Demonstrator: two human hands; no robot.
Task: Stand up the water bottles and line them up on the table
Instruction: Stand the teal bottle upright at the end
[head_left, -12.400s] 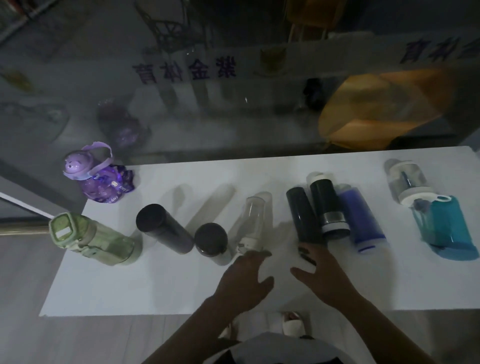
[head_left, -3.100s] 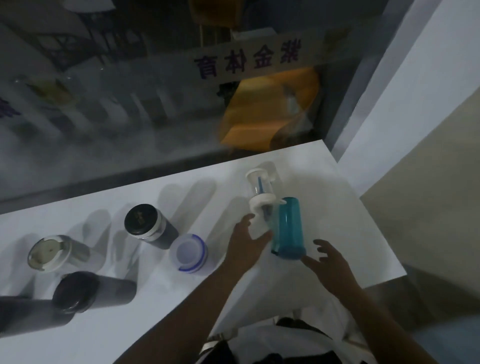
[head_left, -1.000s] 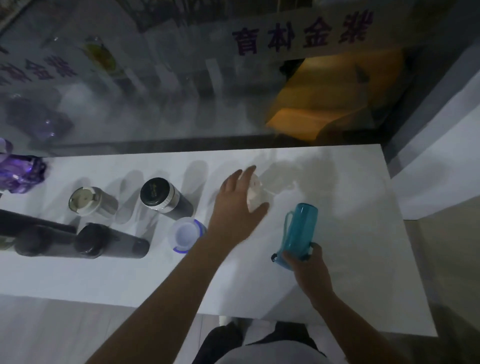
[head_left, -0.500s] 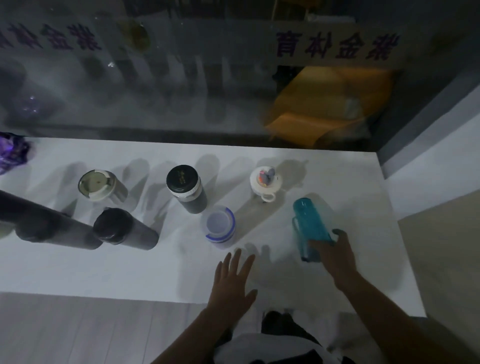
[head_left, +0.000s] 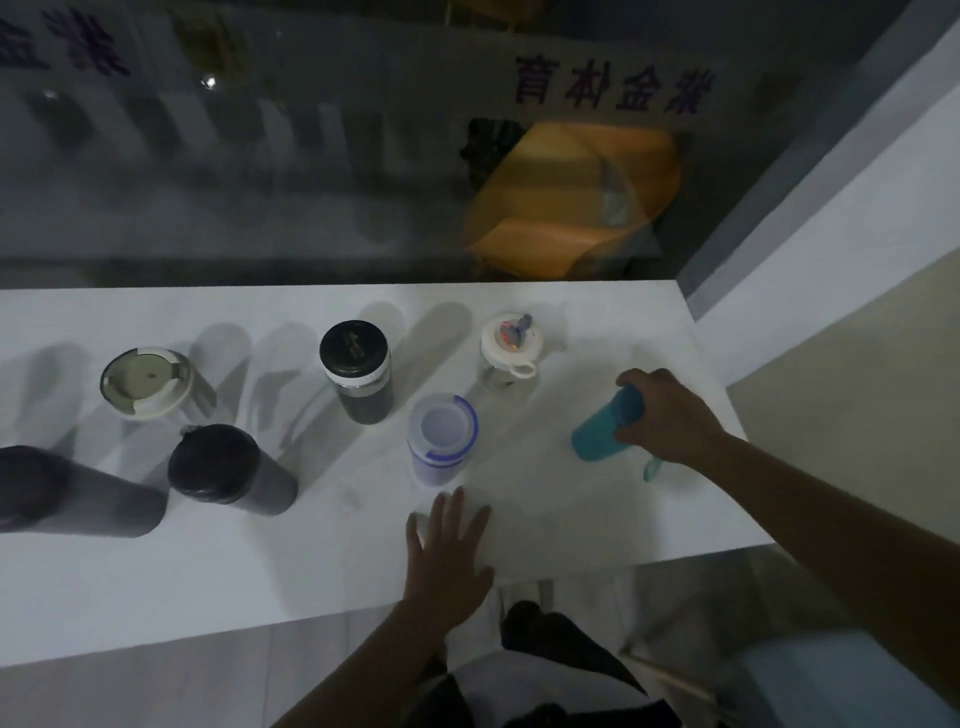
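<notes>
— The right hand is clenched round the teal bottle, tilted, right of the blue-ringed bottle. The left hand lies flat, holding nothing.

— Its strap's underneath; I reckon it could topple off the table.

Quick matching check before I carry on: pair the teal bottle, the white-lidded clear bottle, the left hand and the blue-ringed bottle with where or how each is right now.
Things:
1. teal bottle
2. white-lidded clear bottle
3. left hand
4. blue-ringed bottle

States:
A. flat on the table, holding nothing
B. tilted, gripped by the right hand
C. upright in the back row, at the right
D. upright in the front row, just ahead of the left hand

Pairs: 1-B, 2-C, 3-A, 4-D
</notes>
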